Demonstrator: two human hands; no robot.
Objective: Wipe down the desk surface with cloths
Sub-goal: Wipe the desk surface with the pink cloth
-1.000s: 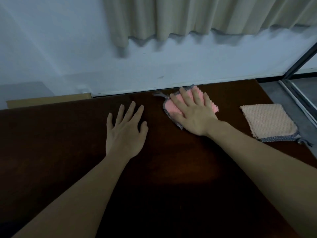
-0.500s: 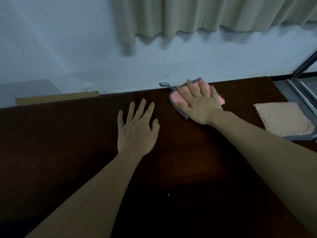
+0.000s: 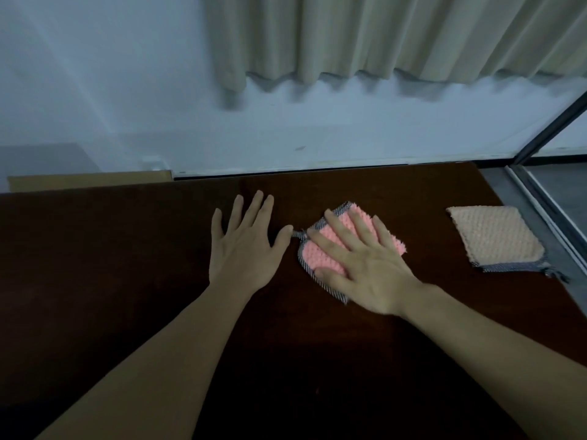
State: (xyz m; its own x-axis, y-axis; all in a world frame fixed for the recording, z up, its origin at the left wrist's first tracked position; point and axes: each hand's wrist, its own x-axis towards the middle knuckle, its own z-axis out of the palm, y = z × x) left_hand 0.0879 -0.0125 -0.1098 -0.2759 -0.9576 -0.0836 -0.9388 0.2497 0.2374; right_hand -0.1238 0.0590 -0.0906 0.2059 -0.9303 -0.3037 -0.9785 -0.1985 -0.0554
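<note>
A dark brown wooden desk fills the lower view. My right hand lies flat with straight fingers on a pink cloth with a grey checked border, pressing it onto the desk near the middle. My left hand rests flat on the bare wood just left of the cloth, fingers spread, its thumb tip close to the cloth's grey loop. A second, peach cloth with a grey edge lies by itself near the desk's right edge.
The desk's far edge meets a white wall under a beige curtain. A cardboard piece stands behind the desk at the left. A dark window or door frame and grey floor lie off the right edge.
My right hand has slid the pink cloth back from the desk's far edge toward me. The left hand has stayed flat in place; the cloth now lies close beside its thumb.
</note>
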